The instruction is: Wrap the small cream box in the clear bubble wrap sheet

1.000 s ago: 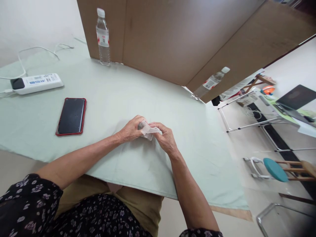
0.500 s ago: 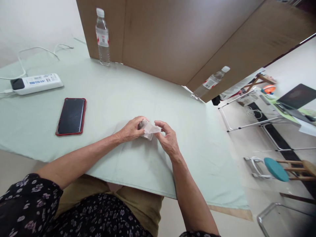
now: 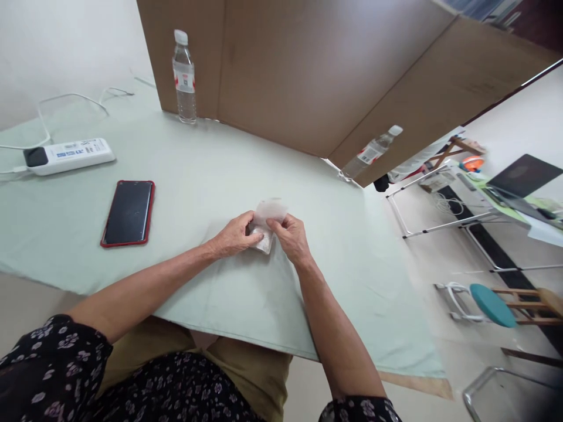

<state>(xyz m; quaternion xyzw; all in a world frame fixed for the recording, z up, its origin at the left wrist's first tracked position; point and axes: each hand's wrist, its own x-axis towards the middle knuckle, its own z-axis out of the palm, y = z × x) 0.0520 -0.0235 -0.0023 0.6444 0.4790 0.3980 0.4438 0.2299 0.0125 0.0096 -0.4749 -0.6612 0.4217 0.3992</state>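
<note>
Two grips (image 3: pixel 238 235) (image 3: pixel 292 237) hold one small whitish packet (image 3: pixel 264 242)

At the upper left we see a clear plastic water bottle with a white cap (image 3: pixel 185 82) standing before a brown cardboard panel (image 3: pixel 285 70); a second capped bottle (image 3: pixel 373 152) slants in the picture, right of centre. Along the left edge we have a white device with a dark end (image 3: pixel 73 155), a white cable (image 3: pixel 73 95) near it, and below, a red-cased smartphone (image 3: pixel 128 212) lying on the pale green tablecloth (image 3: pixel 352 281). Far right, we find an open laptop (image 3: pixel 525 176) above a teal round seat (image 3: pixel 492 305).
</note>
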